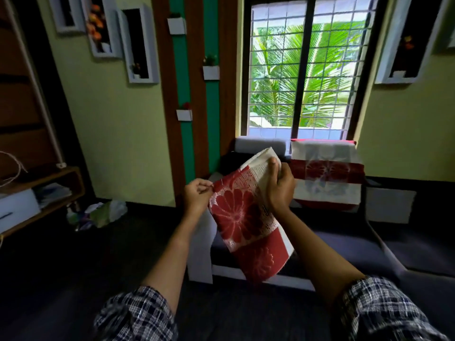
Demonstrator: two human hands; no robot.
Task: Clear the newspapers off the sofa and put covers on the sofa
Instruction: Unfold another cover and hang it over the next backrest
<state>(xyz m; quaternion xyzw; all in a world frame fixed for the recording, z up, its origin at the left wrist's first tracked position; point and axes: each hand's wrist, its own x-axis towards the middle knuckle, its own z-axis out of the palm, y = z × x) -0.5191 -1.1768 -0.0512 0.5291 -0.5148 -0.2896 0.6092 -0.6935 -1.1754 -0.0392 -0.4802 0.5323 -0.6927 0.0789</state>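
Two grips, left hand [197, 196] and right hand [280, 187], clasp the red floral cover [237, 214].

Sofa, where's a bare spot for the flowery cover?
The grey backrest under the window, left of the draped cover, is bare; the flowery cover could go there. The dark seat below is bare too. The right backrest part is taken.

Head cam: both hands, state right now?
Left hand: pinching the left edge of the folded red-and-white floral fabric sofa cover.
Right hand: gripping the same cover's white upper end.
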